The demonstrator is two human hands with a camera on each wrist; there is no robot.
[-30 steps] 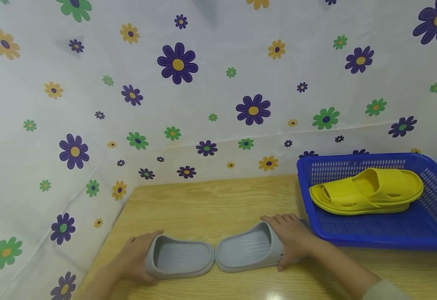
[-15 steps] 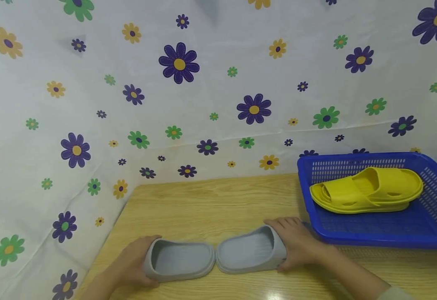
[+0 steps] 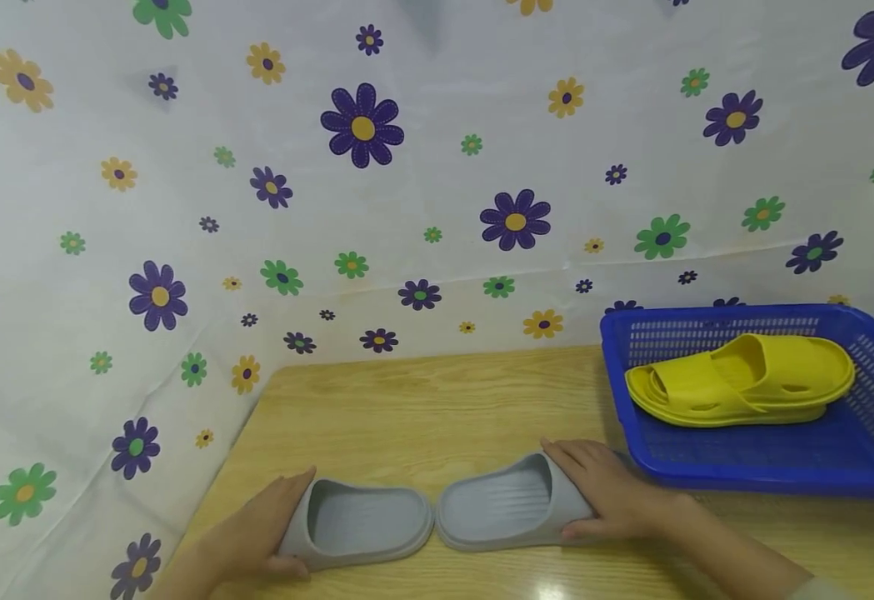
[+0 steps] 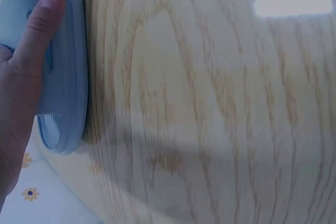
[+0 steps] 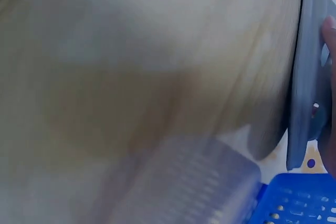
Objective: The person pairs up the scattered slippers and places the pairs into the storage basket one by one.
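Two grey slippers lie heel to heel on the wooden table in the head view, with their open footbeds facing up. My left hand [image 3: 257,527] grips the left slipper [image 3: 371,521] by its closed upper, thumb along the near side. The left wrist view shows that thumb [image 4: 38,35] pressed flat on the side of the upper. Around the upper of the right slipper [image 3: 492,504] my right hand [image 3: 611,493] has its fingers over the far side and its thumb at the near side. Both toe ends are largely hidden by the hands.
A blue plastic basket [image 3: 706,482] stands at the right, just beyond my right hand. In it lies a pair of yellow slippers [image 3: 744,383], one stacked on the other. A white flowered cloth [image 3: 422,192] hangs behind the table [image 3: 407,404] and along its left side.
Both hands have shifted slightly outward along the uppers toward the toes, the right hand more clearly. The slippers stay heel to heel. The head view has turned a little.
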